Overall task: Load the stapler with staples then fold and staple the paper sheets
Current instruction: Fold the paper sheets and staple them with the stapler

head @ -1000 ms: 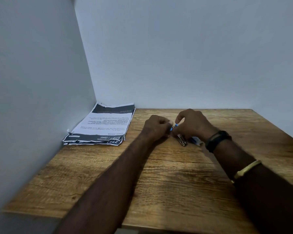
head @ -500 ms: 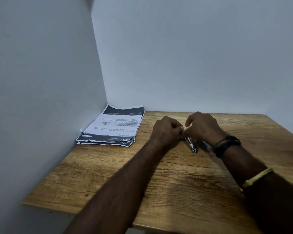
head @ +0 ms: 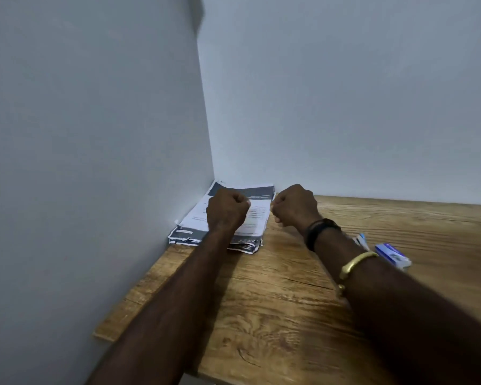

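Observation:
A stack of printed paper sheets lies in the back left corner of the wooden table. My left hand hovers over the stack with its fingers curled into a fist. My right hand is at the stack's right edge, fingers also curled, and nothing shows in either hand. The stapler lies on the table, mostly hidden behind my right forearm. A small blue and white staple box lies just right of it.
Grey walls close in the table on the left and at the back. The table's left front edge ends near the lower left. A black band and a gold bangle are on my right wrist.
Both hands have let go of the stapler and moved left and away to the paper stack. The stapler now lies on the table by my right forearm. The view has turned left.

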Available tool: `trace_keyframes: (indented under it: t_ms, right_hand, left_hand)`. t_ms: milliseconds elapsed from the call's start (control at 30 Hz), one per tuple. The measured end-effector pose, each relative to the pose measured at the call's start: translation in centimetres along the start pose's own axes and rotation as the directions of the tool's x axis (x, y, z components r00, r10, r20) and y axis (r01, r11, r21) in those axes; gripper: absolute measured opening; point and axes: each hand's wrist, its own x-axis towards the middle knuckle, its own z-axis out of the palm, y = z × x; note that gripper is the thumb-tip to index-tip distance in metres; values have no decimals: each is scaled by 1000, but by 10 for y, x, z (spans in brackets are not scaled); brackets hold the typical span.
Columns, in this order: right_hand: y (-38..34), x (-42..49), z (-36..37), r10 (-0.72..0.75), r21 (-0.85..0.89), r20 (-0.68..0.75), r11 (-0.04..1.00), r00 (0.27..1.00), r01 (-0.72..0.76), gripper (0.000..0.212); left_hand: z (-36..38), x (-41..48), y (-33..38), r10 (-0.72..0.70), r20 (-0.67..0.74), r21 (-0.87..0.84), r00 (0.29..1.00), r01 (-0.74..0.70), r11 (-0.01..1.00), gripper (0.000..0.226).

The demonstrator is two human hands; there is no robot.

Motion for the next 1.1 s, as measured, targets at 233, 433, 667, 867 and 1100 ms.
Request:
trace_keyframes:
  t_ms: [233, 433, 667, 867, 1100]
  right_hand:
    - [0, 23, 44, 56, -158, -52, 985, 997, -63, 30]
    - [-6, 33, 50, 81, -158, -12, 984, 997, -82, 31]
    - [-4, 39, 54, 124, 80, -41, 990, 991, -120, 22]
    - [3, 42, 55, 20, 121, -37, 993, 999, -15, 34]
    - [16, 37, 32, 33, 491, 5, 871, 999, -31, 21]
  left_hand:
    - [-8, 21, -34, -69, 57, 97, 996, 64, 993, 27]
    - [-4, 27, -44, -88, 45, 80, 995, 84, 993, 28]
    - [-2, 28, -45, -79, 32, 73, 996, 77, 994, 30]
    - [-2, 27, -44, -44, -7, 57, 999, 45, 997, 29]
    - [-3, 27, -37, -26, -118, 70, 993, 35, 997, 33]
